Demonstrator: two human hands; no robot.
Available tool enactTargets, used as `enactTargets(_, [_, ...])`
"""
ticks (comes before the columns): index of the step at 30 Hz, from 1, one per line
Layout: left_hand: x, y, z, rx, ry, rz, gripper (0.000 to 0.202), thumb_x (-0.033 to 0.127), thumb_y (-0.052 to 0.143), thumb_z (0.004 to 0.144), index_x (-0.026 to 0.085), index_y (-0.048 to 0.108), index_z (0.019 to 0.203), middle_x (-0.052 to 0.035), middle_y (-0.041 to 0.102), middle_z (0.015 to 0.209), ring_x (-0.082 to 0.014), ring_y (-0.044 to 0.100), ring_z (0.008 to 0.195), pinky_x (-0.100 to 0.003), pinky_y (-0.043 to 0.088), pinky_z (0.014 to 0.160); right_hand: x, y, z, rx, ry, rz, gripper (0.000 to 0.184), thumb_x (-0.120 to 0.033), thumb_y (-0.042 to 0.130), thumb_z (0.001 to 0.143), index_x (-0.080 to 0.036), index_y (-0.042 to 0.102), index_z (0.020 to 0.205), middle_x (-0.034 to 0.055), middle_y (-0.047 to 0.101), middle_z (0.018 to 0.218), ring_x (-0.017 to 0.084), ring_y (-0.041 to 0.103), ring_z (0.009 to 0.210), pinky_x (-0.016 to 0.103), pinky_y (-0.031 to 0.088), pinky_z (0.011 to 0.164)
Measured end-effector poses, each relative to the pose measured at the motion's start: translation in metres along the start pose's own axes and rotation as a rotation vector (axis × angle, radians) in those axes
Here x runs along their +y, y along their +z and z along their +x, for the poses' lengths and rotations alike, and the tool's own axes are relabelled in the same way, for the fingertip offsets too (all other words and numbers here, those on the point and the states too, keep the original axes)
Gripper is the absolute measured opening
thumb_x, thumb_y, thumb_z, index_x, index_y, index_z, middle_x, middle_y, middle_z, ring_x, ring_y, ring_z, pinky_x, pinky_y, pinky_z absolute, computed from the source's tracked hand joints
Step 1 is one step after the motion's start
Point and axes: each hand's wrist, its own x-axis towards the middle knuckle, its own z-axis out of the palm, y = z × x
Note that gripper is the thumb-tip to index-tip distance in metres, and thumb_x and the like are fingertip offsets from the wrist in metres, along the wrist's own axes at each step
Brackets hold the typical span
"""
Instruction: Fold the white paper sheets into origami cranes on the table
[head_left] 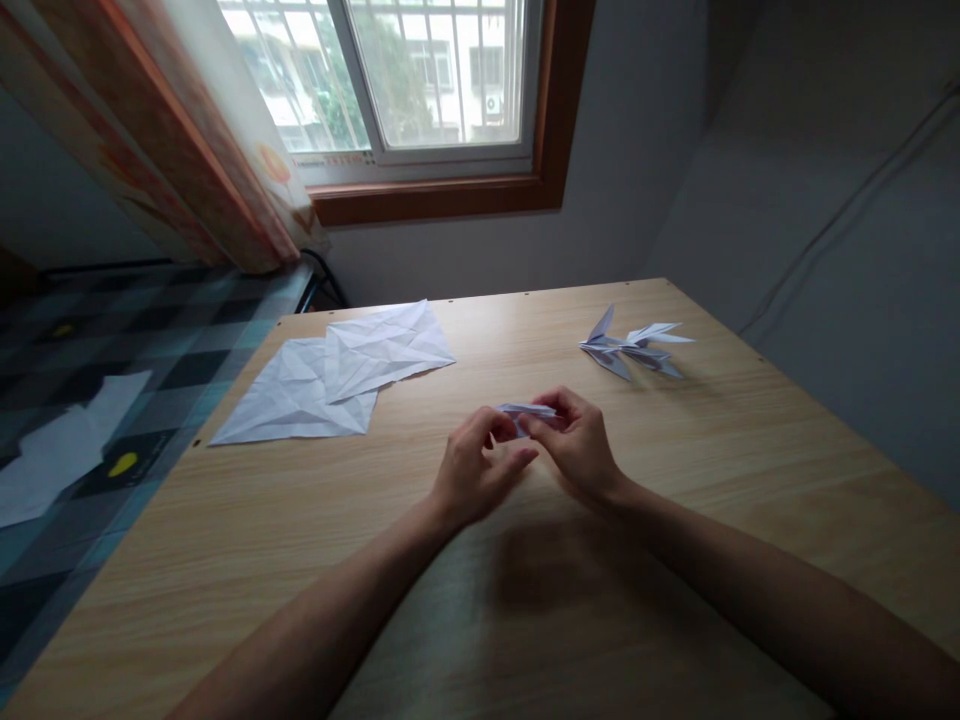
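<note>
Head cam: L hand [480, 465] & R hand [581, 440] meet nr ctr of frame, forearms slanting in, cut off at bottom & lower R edges. Both curled, fingers pinching folded white paper [534, 409] btwn them; L thumb extended below it. Some fingertips hidden; fold details hard to make out. Paper looks small, narrow, layered, over wood-grain tabletop [300, 530].

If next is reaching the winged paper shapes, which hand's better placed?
Likely the right hand: it is nearer the winged paper shapes, though its fingers pinch the small folded paper. The left hand is farther off, nearer the creased sheets.
</note>
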Motion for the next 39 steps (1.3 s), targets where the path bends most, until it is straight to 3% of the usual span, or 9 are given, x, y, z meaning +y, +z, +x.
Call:
enactTargets(3, [0.002,-0.001,0.001,-0.041,-0.043,-0.114,0.023,0.038,0.07,0.078,0.019,0.059,0.085,0.0,0.064,0.078,-0.0143,0.054,0.07,-0.028,0.042,0.068,-0.006,0.002,-0.004,-0.189,0.03,0.147,0.02,-0.031,0.076,0.075,-0.02,0.061,0.084,-0.0005,0.064,0.08,0.015,0.064,0.068,0.027,0.05,0.06])
enactTargets(6, [0.003,-0.002,0.003,-0.06,-0.096,-0.209,0.027,0.04,0.074,0.073,0.019,0.059,0.083,-0.0005,0.064,0.08,-0.0151,0.056,0.072,-0.028,0.042,0.07,-0.008,0.001,-0.004,-0.285,0.093,0.264,0.021,-0.031,0.075,0.076,-0.021,0.06,0.087,-0.0004,0.063,0.084,0.015,0.064,0.07,0.027,0.051,0.062])
enactTargets(11, [0.002,0.0,0.002,-0.059,-0.164,-0.205,0.028,0.038,0.076,0.069,0.019,0.058,0.079,-0.0001,0.062,0.075,-0.0148,0.054,0.069,-0.027,0.041,0.067,-0.008,-0.001,-0.003,-0.341,0.089,0.279,0.019,-0.033,0.073,0.078,-0.021,0.06,0.082,-0.001,0.061,0.081,0.014,0.06,0.07,0.026,0.049,0.064])
enactTargets(18, [0.002,-0.001,0.003,-0.091,-0.125,-0.233,0.025,0.037,0.073,0.075,0.018,0.057,0.074,0.0002,0.061,0.07,-0.0133,0.053,0.067,-0.025,0.041,0.065,-0.005,-0.002,-0.002,-0.379,0.052,0.265,0.03,-0.048,0.066,0.084,-0.02,0.059,0.078,0.0,0.059,0.075,0.015,0.056,0.072,0.028,0.046,0.069])
enactTargets(24, [0.005,-0.003,0.003,-0.126,-0.139,-0.263,0.025,0.038,0.068,0.08,0.017,0.058,0.072,-0.0004,0.059,0.07,-0.013,0.053,0.065,-0.024,0.04,0.062,0.0,-0.004,-0.003,-0.469,0.136,0.338,0.038,-0.048,0.079,0.071,-0.021,0.053,0.079,0.0008,0.059,0.082,0.016,0.055,0.075,0.028,0.045,0.067])
enactTargets(29, [0.006,-0.004,0.003,-0.131,-0.165,-0.36,0.028,0.044,0.061,0.084,0.017,0.059,0.075,-0.0018,0.059,0.072,-0.0145,0.053,0.068,-0.025,0.042,0.065,-0.006,-0.002,-0.005,-0.399,0.137,0.267,0.033,-0.043,0.076,0.075,-0.021,0.052,0.076,-0.0019,0.057,0.076,0.012,0.051,0.066,0.024,0.041,0.06])
enactTargets(34, [0.007,-0.006,0.006,-0.058,-0.277,-0.393,0.029,0.042,0.062,0.082,0.017,0.058,0.068,0.0003,0.057,0.064,-0.0132,0.05,0.062,-0.024,0.04,0.061,-0.006,-0.002,-0.003,-0.325,0.102,0.227,0.022,-0.035,0.068,0.081,-0.02,0.053,0.073,-0.0026,0.058,0.068,0.012,0.054,0.062,0.025,0.043,0.059])
enactTargets(39, [-0.002,-0.007,0.011,0.091,-0.373,-0.505,0.03,0.042,0.062,0.08,0.017,0.058,0.064,-0.0012,0.061,0.061,-0.0148,0.057,0.061,-0.027,0.045,0.063,0.007,-0.006,0.011,-0.061,0.121,0.256,0.021,-0.028,0.073,0.071,-0.02,0.053,0.072,-0.0042,0.061,0.062,0.013,0.059,0.055,0.026,0.047,0.055])
